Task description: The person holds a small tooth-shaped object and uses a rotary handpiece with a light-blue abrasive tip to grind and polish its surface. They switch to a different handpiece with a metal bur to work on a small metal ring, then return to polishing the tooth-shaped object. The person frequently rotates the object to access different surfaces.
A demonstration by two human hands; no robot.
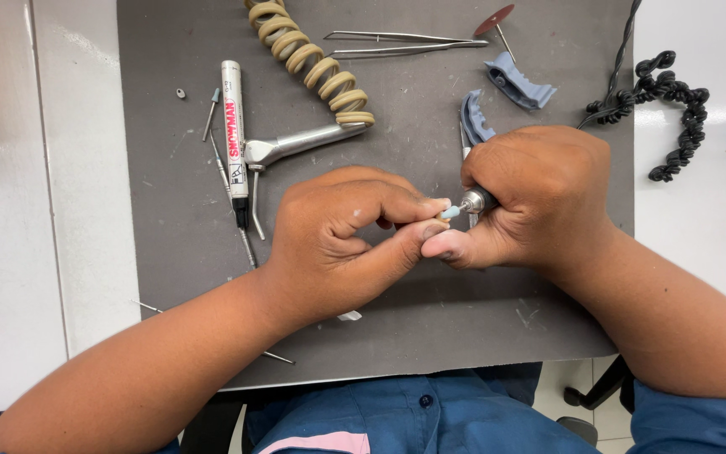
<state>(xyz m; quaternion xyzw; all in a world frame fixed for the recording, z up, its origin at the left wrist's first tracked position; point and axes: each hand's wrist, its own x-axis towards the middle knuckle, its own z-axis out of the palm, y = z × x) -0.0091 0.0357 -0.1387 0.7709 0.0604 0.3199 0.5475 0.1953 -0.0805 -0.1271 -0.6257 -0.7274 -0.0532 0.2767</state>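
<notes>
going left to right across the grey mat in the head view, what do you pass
white marker pen → metal air nozzle on its beige coiled hose → left hand → rotary tool tip → right hand → black coiled cord

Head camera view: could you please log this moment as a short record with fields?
surface: grey mat on a white table
right hand: grips a rotary handpiece, pale tip pointing left
left hand: pinches something small at that tip; too hidden to identify
left of hands: white marker, thin metal probes
top: beige coiled hose, tweezers, two blue-grey pieces
</notes>
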